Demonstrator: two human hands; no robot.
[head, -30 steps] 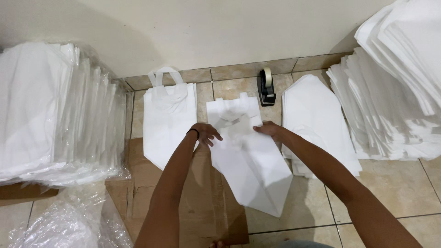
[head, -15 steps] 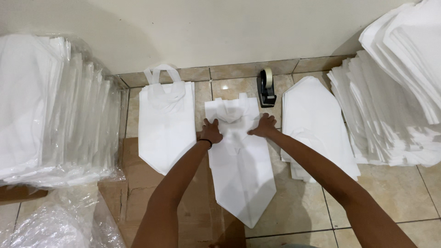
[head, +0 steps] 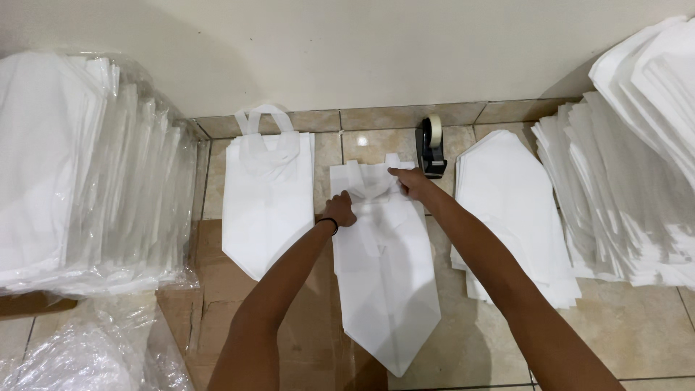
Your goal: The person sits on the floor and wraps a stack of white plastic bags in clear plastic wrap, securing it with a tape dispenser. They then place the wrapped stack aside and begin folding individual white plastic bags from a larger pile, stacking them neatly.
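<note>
Two hands work one white, pointed-bottom fabric bag (head: 387, 289) on the tiled floor (head: 651, 326), left hand (head: 339, 210) clenched pressing its edge, right hand (head: 413, 182) pinching its folded handles, apparently mid-fold, with finished folded white bags (head: 507, 210) stacked just right

Folded bag (head: 387, 282) under hands: plain white, no print. Handled bag (head: 266, 192) beside it: same white. Pointed stack (head: 510, 210) and heaped bags (head: 630, 181) at right: white. Wrapped bundle (head: 79, 174) at left: white under clear glossy film. Tape dispenser (head: 431, 148): black, pale cream roll. Wristband (head: 329, 221): black. Floor tiles (head: 637, 333): beige, darker grout lines. Cardboard (head: 210, 304): brown. Wall (head: 362, 51): off-white.
</note>
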